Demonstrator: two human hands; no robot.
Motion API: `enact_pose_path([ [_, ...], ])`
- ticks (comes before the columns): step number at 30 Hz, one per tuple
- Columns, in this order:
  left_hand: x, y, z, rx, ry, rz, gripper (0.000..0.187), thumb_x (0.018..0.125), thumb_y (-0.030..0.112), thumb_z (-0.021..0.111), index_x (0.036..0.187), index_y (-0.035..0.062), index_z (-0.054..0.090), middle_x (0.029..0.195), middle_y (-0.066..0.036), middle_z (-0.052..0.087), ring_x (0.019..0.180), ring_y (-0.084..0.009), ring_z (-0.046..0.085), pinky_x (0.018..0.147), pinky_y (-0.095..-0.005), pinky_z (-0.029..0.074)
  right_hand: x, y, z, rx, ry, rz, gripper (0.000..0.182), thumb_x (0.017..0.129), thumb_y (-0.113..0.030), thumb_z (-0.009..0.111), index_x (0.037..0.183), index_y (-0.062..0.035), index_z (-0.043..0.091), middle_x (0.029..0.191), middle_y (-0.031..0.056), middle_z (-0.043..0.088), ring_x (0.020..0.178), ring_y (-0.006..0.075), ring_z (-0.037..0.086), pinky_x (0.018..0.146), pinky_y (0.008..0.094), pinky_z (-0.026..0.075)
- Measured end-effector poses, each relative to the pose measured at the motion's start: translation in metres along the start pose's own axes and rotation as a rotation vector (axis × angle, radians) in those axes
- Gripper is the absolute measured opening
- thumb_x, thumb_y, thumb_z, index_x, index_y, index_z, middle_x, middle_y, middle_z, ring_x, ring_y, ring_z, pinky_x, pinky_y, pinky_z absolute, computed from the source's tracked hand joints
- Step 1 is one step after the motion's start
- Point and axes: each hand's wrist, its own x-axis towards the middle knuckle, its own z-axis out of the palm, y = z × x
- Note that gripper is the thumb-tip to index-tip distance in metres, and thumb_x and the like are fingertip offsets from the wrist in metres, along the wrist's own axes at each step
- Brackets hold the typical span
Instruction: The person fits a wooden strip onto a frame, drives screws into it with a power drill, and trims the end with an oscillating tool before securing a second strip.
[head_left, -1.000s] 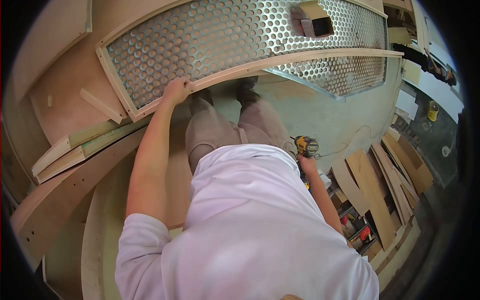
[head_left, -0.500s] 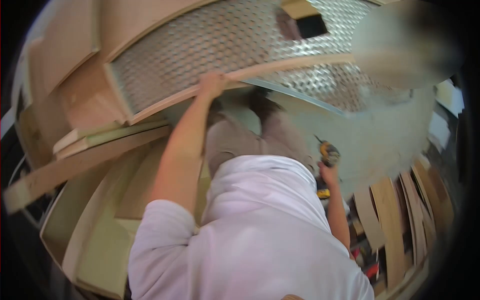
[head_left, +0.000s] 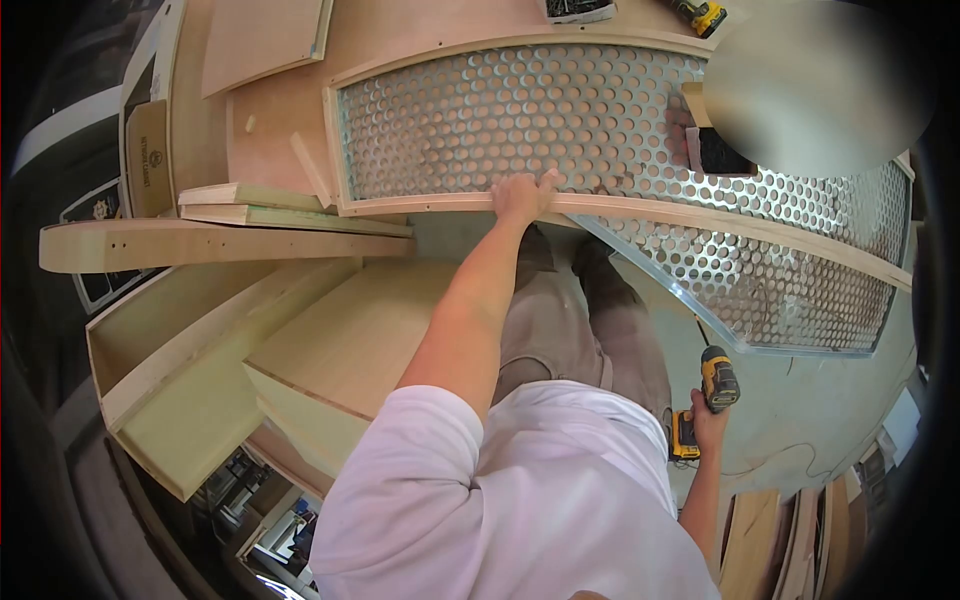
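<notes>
My left hand (head_left: 522, 198) is on the near rail of a curved wooden frame (head_left: 430, 204), its fingers curled over the rail. Inside the frame lies a perforated metal sheet (head_left: 450, 120), with round holes all over. More perforated metal with a bright metal edge (head_left: 740, 300) sticks out below the near rail on the right. Lower right, my right hand (head_left: 710, 420) is wrapped round the handle of a yellow and black drill (head_left: 719, 380), whose long thin bit points up toward that metal edge. A small dark box (head_left: 722, 152) sits on the sheet.
Stacked boards (head_left: 270, 212) and a curved wooden piece (head_left: 200, 245) lie on the left, above open wooden boxes (head_left: 200, 400). Another drill (head_left: 703, 16) and a tray of screws (head_left: 580, 10) are at the top. Wood strips (head_left: 750, 540) stand lower right; a cord crosses the floor.
The view has turned and become sharper, so the frame looks more level and both hands appear farther right. My left hand stays on the rail and my right hand keeps the drill.
</notes>
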Motion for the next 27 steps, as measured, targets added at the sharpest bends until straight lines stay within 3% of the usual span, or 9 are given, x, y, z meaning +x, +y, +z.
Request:
enact_pose_path([
  [5, 0.004, 0.009, 0.006, 0.002, -0.013, -0.141, 0.084, 0.1, 0.073, 0.027, 0.099, 0.0073, 0.08, 0.111, -0.017, 0.074, 0.113, -0.0335, 0.065, 0.106, -0.0506, 0.037, -0.006, -0.02, -0.016, -0.158, -0.102, 0.02, 0.032, 0.089, -0.011, 0.077, 0.116, 0.003, 0.066, 0.088, 0.0036, 0.066, 0.069, 0.0115, 0.06, 0.061, 0.0304, 0.051],
  [7, 0.007, 0.009, 0.009, -0.009, 0.008, -0.153, 0.084, 0.1, 0.073, 0.027, 0.101, 0.0073, 0.08, 0.111, -0.016, 0.075, 0.113, -0.0333, 0.065, 0.105, -0.0507, 0.038, -0.004, -0.028, -0.022, -0.199, -0.151, 0.007, 0.04, 0.089, -0.012, 0.079, 0.123, 0.003, 0.064, 0.103, 0.0071, 0.069, 0.09, 0.0168, 0.065, 0.08, 0.0336, 0.054],
  [9, 0.008, 0.005, 0.014, -0.013, 0.045, -0.151, 0.084, 0.1, 0.073, 0.027, 0.102, 0.0075, 0.08, 0.11, -0.015, 0.075, 0.113, -0.0328, 0.066, 0.104, -0.0506, 0.037, -0.002, -0.044, -0.029, -0.279, -0.199, -0.056, 0.041, 0.089, -0.012, 0.078, 0.125, 0.0024, 0.063, 0.107, 0.0096, 0.068, 0.094, 0.0187, 0.065, 0.084, 0.0338, 0.054],
  [12, 0.011, 0.003, 0.019, -0.025, 0.092, -0.139, 0.081, 0.101, 0.071, 0.029, 0.101, 0.0082, 0.08, 0.108, -0.013, 0.076, 0.11, -0.0315, 0.067, 0.105, -0.0501, 0.037, -0.009, -0.111, -0.026, -0.294, -0.171, -0.116, 0.037, 0.09, -0.014, 0.078, 0.119, -0.0006, 0.06, 0.096, 0.007, 0.065, 0.088, 0.0169, 0.064, 0.08, 0.0343, 0.054],
  [15, 0.008, 0.007, 0.013, -0.06, 0.064, -0.139, 0.078, 0.101, 0.07, 0.031, 0.101, 0.0092, 0.081, 0.107, -0.012, 0.076, 0.109, -0.0296, 0.067, 0.106, -0.0495, 0.036, 0.017, -0.147, -0.033, -0.161, -0.133, -0.393, 0.029, 0.093, -0.014, 0.075, 0.114, -0.0031, 0.059, 0.09, 0.0024, 0.062, 0.077, 0.0131, 0.062, 0.072, 0.0319, 0.052],
  [18, 0.002, 0.006, 0.001, -0.05, 0.062, -0.121, 0.074, 0.101, 0.068, 0.033, 0.1, 0.0111, 0.081, 0.104, -0.01, 0.076, 0.107, -0.0274, 0.067, 0.103, -0.0475, 0.038, 0.045, -0.221, -0.03, -0.065, -0.069, -0.471, 0.026, 0.098, -0.016, 0.068, 0.12, -0.0024, 0.062, 0.095, 0.0032, 0.063, 0.084, 0.0143, 0.061, 0.078, 0.0308, 0.051],
  [19, 0.003, 0.004, 0.003, -0.058, 0.063, -0.118, 0.074, 0.101, 0.068, 0.033, 0.099, 0.0113, 0.081, 0.104, -0.01, 0.076, 0.106, -0.0272, 0.067, 0.102, -0.0471, 0.038, 0.082, -0.226, -0.028, -0.024, 0.073, -0.626, 0.039, 0.096, -0.012, 0.065, 0.132, 0.0028, 0.06, 0.092, 0.0028, 0.062, 0.08, 0.0118, 0.058, 0.079, 0.0264, 0.048],
  [22, 0.006, 0.002, 0.008, -0.069, 0.065, -0.109, 0.072, 0.101, 0.066, 0.034, 0.097, 0.0123, 0.081, 0.104, -0.008, 0.076, 0.105, -0.0268, 0.068, 0.1, -0.0462, 0.038, 0.147, -0.28, -0.035, 0.07, 0.042, -0.672, 0.031, 0.098, -0.016, 0.065, 0.125, -0.0019, 0.063, 0.084, 0.0008, 0.06, 0.075, 0.0097, 0.058, 0.071, 0.0259, 0.048],
  [27, 0.009, -0.001, 0.014, -0.03, 0.131, -0.098, 0.068, 0.101, 0.065, 0.036, 0.092, 0.0146, 0.081, 0.1, -0.007, 0.077, 0.101, -0.0265, 0.069, 0.096, -0.0465, 0.04, 0.297, -0.325, -0.042, 0.44, 0.151, -0.73, 0.023, 0.097, -0.024, 0.073, 0.11, -0.0086, 0.063, 0.089, 0.0006, 0.063, 0.083, 0.011, 0.059, 0.078, 0.0297, 0.048],
])
